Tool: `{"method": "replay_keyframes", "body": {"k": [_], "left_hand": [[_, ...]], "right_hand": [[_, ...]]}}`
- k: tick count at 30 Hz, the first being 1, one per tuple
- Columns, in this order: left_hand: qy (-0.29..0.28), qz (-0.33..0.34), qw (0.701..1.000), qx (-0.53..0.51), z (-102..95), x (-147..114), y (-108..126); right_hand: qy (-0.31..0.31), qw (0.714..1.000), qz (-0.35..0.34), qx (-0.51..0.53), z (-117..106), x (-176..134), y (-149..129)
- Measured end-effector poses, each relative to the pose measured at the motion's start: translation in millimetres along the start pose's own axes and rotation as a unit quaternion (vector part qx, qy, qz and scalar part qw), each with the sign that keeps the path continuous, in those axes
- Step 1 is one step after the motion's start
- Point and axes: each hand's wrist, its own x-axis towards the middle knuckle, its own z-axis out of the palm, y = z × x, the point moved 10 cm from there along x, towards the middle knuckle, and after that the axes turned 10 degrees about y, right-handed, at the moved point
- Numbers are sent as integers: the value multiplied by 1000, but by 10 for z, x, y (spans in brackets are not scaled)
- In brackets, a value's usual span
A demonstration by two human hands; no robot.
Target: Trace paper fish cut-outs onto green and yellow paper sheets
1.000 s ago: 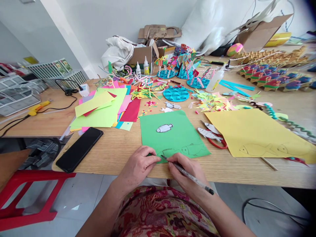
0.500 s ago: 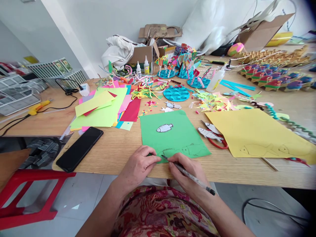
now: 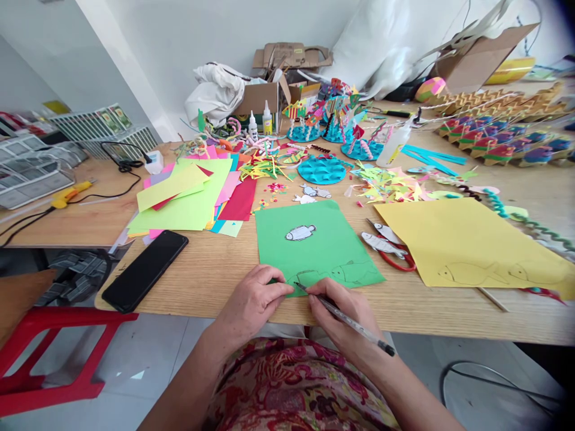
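The green paper [image 3: 323,236] on the table [image 3: 211,269] was touched by the left hand [image 3: 256,296], thumb and fingers apart. A clear pen [image 3: 350,322] was clamped in the fingers of the right hand [image 3: 353,299].

Sheet [image 3: 309,215] under fingers [image 3: 281,290]; fish cutout [image 3: 300,233] on sheet, beyond fingers; phone [image 3: 144,271] left, scissors [image 3: 406,268] right, on tabletop [image 3: 202,275].
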Motion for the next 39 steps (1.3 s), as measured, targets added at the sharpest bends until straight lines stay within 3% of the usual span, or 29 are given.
{"method": "replay_keyframes", "body": {"k": [20,27,31,35,39], "left_hand": [[2,-1,1000,6,-11,9,8],[-2,-19,1000,-24,-13,11,-11],[69,-67,992,-80,-238,12,-89],[174,-87,980,-35,-621,-49,-152],[183,-67,981,20,-761,-132,-133]], "right_hand": [[-3,1000,4,7,8,4,-2],[88,992,44,77,-278,-110,115],[129,986,-9,104,-543,-254,16],[134,988,3,72,-705,-419,-35],[118,993,5,27,-744,-515,-117]]}}
